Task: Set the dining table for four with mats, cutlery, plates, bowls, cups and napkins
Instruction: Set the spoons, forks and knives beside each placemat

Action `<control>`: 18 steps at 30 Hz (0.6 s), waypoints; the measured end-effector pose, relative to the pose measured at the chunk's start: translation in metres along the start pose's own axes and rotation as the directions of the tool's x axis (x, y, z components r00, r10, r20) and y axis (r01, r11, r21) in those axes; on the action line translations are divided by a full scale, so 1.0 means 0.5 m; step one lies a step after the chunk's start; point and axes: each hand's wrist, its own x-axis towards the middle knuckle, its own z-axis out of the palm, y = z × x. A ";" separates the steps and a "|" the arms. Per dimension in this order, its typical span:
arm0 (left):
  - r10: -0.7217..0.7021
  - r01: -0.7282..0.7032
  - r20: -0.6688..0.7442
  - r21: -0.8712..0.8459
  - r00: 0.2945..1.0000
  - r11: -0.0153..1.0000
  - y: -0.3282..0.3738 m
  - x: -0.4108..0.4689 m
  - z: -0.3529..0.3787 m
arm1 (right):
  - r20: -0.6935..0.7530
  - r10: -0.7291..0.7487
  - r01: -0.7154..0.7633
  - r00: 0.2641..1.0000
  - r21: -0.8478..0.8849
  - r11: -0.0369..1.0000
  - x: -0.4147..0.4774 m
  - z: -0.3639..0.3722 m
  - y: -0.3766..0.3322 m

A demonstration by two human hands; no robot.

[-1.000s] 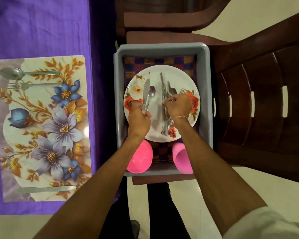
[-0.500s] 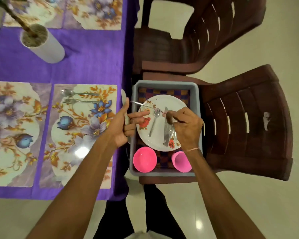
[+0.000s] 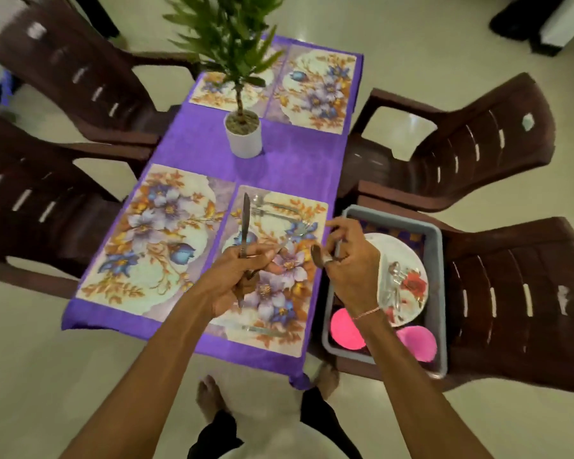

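Left hand (image 3: 242, 276) curled round knife (image 3: 246, 217), blade upright, plus fork (image 3: 299, 228). Right hand (image 3: 350, 263) pinches spoon (image 3: 317, 256). We log both over mat (image 3: 272, 306) at near right corner of table (image 3: 279, 160). Grey tub (image 3: 391, 217) on chair (image 3: 511, 293) beside table's right edge holds plate (image 3: 411, 253), spare cutlery (image 3: 393, 286), pink cups (image 3: 345, 326).

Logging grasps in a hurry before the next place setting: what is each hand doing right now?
Left hand: holding a silver metal table knife, blade up, apparently with a silver metal fork.
Right hand: holding a silver metal spoon.
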 end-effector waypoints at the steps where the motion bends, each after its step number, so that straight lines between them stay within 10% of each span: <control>1: 0.040 -0.041 -0.032 -0.008 0.999 0.999 0.009 -0.024 -0.046 | 0.023 0.125 -0.126 0.992 0.088 0.988 -0.020 0.045 -0.037; 8: 0.194 -0.202 -0.243 -0.008 0.950 0.979 0.030 -0.159 -0.320 | 0.278 0.484 -0.558 0.830 0.393 0.731 -0.143 0.331 -0.270; 18: 0.180 -0.230 -0.487 -0.045 0.855 0.972 0.054 -0.284 -0.510 | 0.401 0.517 -0.654 0.756 0.449 0.609 -0.183 0.545 -0.426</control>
